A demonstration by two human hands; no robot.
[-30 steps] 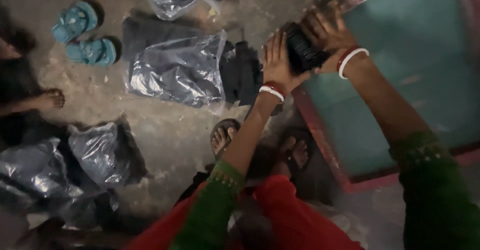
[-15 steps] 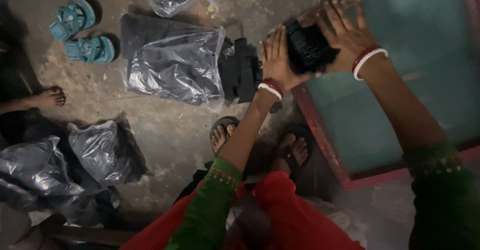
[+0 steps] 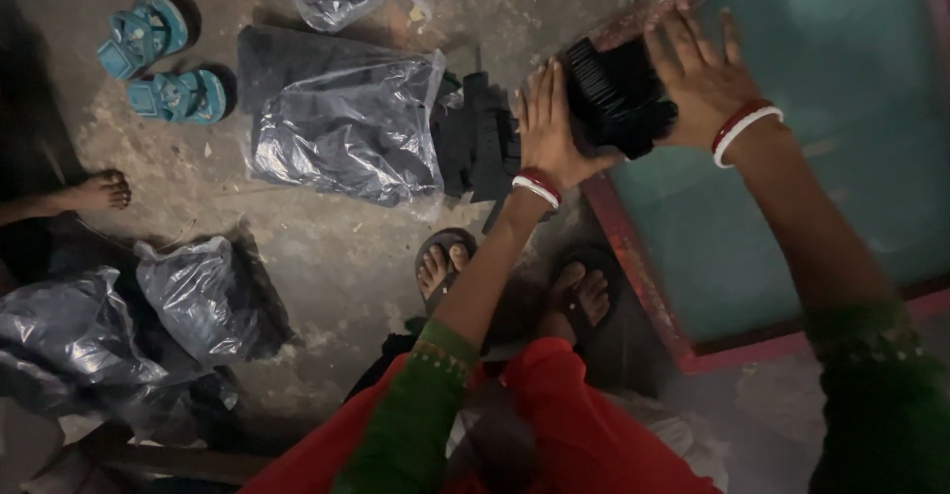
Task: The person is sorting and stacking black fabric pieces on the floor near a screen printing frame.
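Looking down, I see my sandalled feet [image 3: 450,261] on the floor, then my left hand [image 3: 546,133] and right hand [image 3: 705,78], both pressed flat against a black bundle [image 3: 616,96] squeezed between them at the teal table's red edge [image 3: 633,261]. Beyond lies a plastic bag [image 3: 346,128].

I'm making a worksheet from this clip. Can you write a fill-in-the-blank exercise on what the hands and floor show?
1. Both hands press a stack of ____ cloth between them.
2. The right hand is above the ____ table.
3. The sandals on the floor are ____.
4. The left hand wears bangles on its ____.

Missing words: black; teal; blue; wrist
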